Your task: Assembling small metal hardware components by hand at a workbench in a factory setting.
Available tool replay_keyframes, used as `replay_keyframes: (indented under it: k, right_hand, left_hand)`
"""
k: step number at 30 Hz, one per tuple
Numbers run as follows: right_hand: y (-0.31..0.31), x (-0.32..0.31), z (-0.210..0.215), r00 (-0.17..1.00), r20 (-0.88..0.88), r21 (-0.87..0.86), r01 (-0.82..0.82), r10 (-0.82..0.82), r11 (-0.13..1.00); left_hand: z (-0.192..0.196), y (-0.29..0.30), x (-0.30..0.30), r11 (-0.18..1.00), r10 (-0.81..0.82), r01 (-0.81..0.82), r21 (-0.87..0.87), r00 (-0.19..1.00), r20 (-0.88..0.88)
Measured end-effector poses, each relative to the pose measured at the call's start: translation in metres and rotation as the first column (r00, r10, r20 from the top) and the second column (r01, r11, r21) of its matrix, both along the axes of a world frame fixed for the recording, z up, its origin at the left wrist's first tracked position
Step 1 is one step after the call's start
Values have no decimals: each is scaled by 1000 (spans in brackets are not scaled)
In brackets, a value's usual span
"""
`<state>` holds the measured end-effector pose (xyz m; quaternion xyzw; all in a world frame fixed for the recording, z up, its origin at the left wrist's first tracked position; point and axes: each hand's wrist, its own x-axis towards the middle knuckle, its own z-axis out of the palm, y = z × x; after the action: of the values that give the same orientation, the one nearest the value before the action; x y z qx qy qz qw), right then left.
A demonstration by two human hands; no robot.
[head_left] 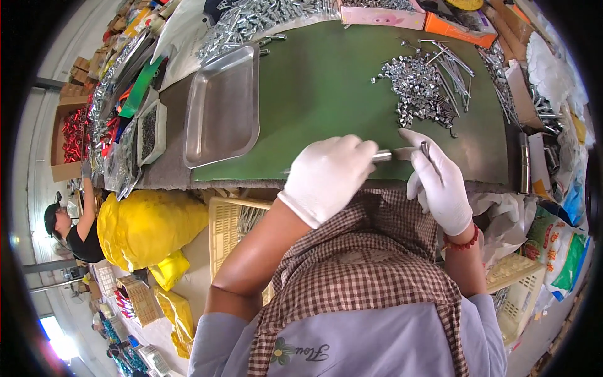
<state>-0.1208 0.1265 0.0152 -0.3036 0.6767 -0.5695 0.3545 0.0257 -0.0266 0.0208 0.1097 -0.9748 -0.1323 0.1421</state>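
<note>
My left hand (330, 179), in a white glove, is closed around a shiny metal tube (381, 156) whose end sticks out toward the right. A thin tip shows at the other side of that fist. My right hand (440, 185), gloved too, is held just right of the tube's end, with a gap between them. Its fingers pinch a small metal piece (425, 149), partly hidden, so its kind is unclear. Beyond the right hand, a pile of small silvery metal parts (418, 88) lies on the green mat (314, 94), with several long thin rods (455, 69) beside it.
A metal tray (222, 113) sits on the mat's left side. Heaped metal fasteners (264, 22) and an orange box (461, 28) line the far edge. A yellow sack (147, 226) and a plastic crate (217, 232) stand below the table's left side. Another person (81, 229) is at far left.
</note>
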Motion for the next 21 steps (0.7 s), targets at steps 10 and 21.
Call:
replay_keyframes:
  k: [10,21]
  right_hand:
    - [-2,2,-3,978,-190,-56,72,-82,996]
    - [2,-5,-7,988,133,-14,78,-76,997]
  left_hand:
    - [9,5,-27,965,-45,7,264,989,137]
    - [23,1,-33,998,-56,60,-26,987,148]
